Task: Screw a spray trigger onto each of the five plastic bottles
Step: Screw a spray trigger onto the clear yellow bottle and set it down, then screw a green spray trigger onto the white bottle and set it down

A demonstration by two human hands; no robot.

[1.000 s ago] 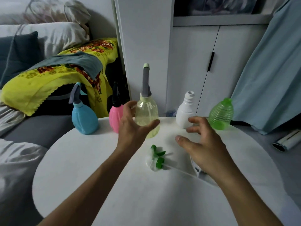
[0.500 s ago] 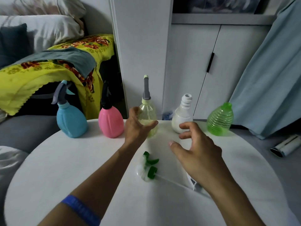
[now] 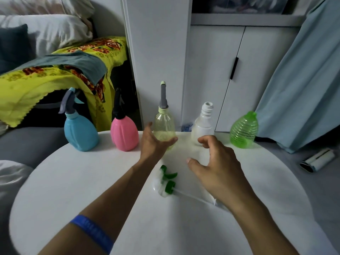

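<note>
Head view shows five bottles lined along the far edge of the table (image 3: 73, 181), I'd guess to keep the near side free for working. Counting left to right: blue bottle (image 3: 80, 133), pink bottle (image 3: 125, 133) and yellow bottle (image 3: 164, 126) each carry a trigger, so three look done; white bottle (image 3: 203, 126) and green bottle (image 3: 243, 130) stand with bare necks, so two remain.

One loose green trigger (image 3: 166, 181) lies on its side between my forearms, its tube running toward my right wrist. Something pale shows just under that wrist; I cannot tell whether it is the fifth trigger.

My left hand (image 3: 154, 144) wraps the lower body of the yellow bottle, thumb on one side and fingers on the other, probably steadying it as it stands. My right hand (image 3: 215, 166) hovers with loosely curved fingers grasping nothing, just before the white bottle, which I judge is next.
</note>
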